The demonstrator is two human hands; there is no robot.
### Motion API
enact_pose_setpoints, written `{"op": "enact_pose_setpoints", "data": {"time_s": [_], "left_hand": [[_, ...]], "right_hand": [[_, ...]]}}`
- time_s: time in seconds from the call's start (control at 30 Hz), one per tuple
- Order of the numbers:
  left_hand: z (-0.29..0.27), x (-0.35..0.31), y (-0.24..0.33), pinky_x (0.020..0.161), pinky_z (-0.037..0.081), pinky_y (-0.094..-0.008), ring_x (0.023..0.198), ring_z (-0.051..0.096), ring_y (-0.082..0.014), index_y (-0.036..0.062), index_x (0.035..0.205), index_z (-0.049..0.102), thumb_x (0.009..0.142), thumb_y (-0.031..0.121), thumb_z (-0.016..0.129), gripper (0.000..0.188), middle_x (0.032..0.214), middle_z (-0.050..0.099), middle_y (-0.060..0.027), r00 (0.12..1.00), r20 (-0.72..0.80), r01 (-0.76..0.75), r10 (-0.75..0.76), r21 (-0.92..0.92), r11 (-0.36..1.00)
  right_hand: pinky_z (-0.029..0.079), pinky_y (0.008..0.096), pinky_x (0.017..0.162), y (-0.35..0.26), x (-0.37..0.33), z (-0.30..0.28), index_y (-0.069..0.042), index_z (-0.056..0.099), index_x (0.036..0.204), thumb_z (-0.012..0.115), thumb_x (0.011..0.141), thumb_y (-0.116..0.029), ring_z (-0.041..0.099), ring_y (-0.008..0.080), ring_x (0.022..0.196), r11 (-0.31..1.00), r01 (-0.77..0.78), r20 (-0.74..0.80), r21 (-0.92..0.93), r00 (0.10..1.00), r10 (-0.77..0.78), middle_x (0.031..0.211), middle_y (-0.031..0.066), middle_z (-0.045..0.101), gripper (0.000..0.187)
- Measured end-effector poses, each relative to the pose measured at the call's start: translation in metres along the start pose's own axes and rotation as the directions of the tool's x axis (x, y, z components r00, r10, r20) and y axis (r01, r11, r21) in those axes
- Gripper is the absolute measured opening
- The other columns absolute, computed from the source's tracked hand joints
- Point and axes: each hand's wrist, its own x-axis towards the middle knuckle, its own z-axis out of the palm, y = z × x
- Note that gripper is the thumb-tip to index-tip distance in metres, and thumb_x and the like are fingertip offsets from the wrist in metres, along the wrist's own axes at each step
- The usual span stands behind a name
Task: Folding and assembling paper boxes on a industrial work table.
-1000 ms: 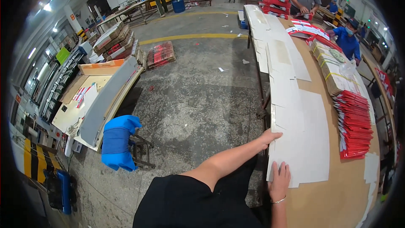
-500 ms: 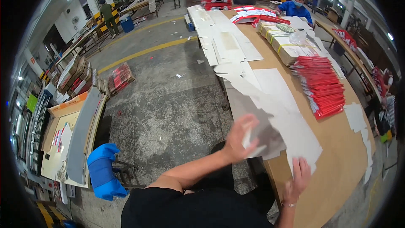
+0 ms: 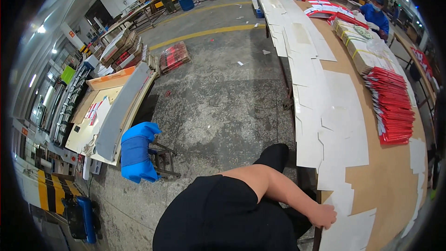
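Note:
My left arm reaches across to the table's near edge, and my left hand point(image 3: 323, 215) is closed there, its fingers curled down at the white sheets. The hand hides whether it grips a sheet's edge. Beside it a white sheet point(image 3: 350, 232) lies flat at the near end. Farther up the table, larger white sheets point(image 3: 344, 125) with notched edges overlap in a strip along the left side. My right hand is out of view.
The brown tabletop point(image 3: 388, 179) carries a stack of red printed pieces point(image 3: 390, 104) and a strapped bundle point(image 3: 362, 49) on the right. A worker in blue point(image 3: 375, 16) sits beyond. On the left are a blue-wrapped stool point(image 3: 139, 153) and a wooden workbench point(image 3: 104, 116).
The raised white sheet now lies flat. My left hand has moved down to the table's near edge, and my right hand has left the view. My view has swung left.

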Motion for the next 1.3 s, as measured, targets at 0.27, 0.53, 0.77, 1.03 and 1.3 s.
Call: {"op": "enact_pose_setpoints", "data": {"time_s": [0.27,0.53,0.77,1.03,1.3], "left_hand": [[0.041,0.035,0.008,0.069,0.044,-0.0450,0.105,0.052,-0.0306,0.0155,0.084,0.067,0.071,0.038,0.071,0.026,0.093,0.060,-0.0028,0.904,-0.364,0.185,-0.223,-0.136,0.973],[0.018,-0.008,0.016,0.086,0.033,-0.0617,0.119,0.042,-0.0350,0.0211,0.108,0.062,0.072,0.035,0.071,0.040,0.113,0.056,0.0042,0.863,-0.406,-0.077,0.301,0.484,0.872],[-0.030,0.049,-0.045,0.081,0.038,-0.0648,0.126,0.038,-0.0450,0.0303,0.124,0.056,0.074,0.030,0.065,0.051,0.140,0.043,0.0005,0.851,0.517,0.174,-0.093,-0.111,0.978],[-0.002,0.010,0.038,0.081,0.034,-0.0767,0.119,0.038,-0.0572,0.0358,0.115,0.060,0.081,0.035,0.057,0.034,0.135,0.038,-0.0307,0.993,0.022,0.107,-0.114,0.196,0.975],[0.096,0.026,0.068,0.090,0.022,-0.0828,0.124,0.024,-0.0677,0.0305,0.135,0.042,0.091,0.045,0.045,0.047,0.138,0.031,-0.0368,0.953,-0.186,0.283,-0.239,0.265,0.922]], "right_hand": [[0.045,0.0470,0.093,-0.059,0.036,0.006,0.001,0.047,0.131,0.064,0.086,-0.033,0.057,0.0406,0.104,0.877,0.051,-0.329,-0.479,0.915,-0.233,0.120,0.0253,0.057,0.059],[0.048,0.0438,0.083,-0.080,0.035,0.062,0.004,0.067,0.105,0.048,0.095,-0.023,0.060,0.0357,0.088,0.767,0.639,-0.130,-0.058,0.757,-0.640,0.094,0.0202,0.065,0.034],[0.045,0.0477,0.066,-0.106,0.035,0.057,0.002,0.067,0.090,0.062,0.086,-0.014,0.056,0.0393,0.071,0.541,0.817,0.053,-0.200,0.560,-0.827,0.082,0.0201,0.063,0.017],[0.048,0.0426,0.067,-0.111,0.025,0.045,0.004,0.065,0.091,0.061,0.085,-0.011,0.058,0.0344,0.071,0.591,0.771,0.042,-0.237,0.616,-0.787,0.078,0.0198,0.061,0.016],[0.048,0.0430,0.073,-0.107,0.027,0.048,0.008,0.063,0.098,0.061,0.085,-0.011,0.059,0.0354,0.075,0.569,0.689,0.050,-0.448,0.655,-0.754,0.081,0.0208,0.060,0.022]]}}
